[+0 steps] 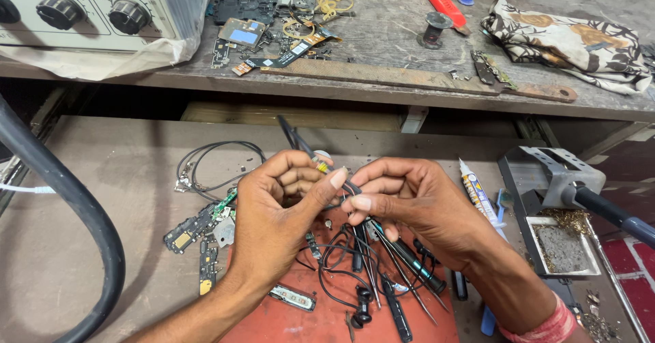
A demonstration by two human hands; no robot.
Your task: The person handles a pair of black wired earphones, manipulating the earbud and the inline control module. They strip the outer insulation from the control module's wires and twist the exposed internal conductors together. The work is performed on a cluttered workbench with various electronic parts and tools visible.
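My left hand (276,210) and my right hand (402,200) meet above a red mat (300,322) on the lower shelf. Between their fingertips they pinch a thin black cable (292,137) that rises up and to the left; a small metal plug end shows near my left thumb. Black wires hang from under my hands down to an earphone (361,309) on the mat. Tweezers (413,295) and a black-handled tool (416,264) lie under my right hand.
Small circuit boards (194,227) and a coiled wire (211,162) lie left of my hands. A glue tube (477,193) and a soldering-iron stand (556,230) are on the right. A thick black hose (82,206) curves at left. The upper bench holds a heater station (89,5), parts, a file (409,78), and a cloth (566,43).
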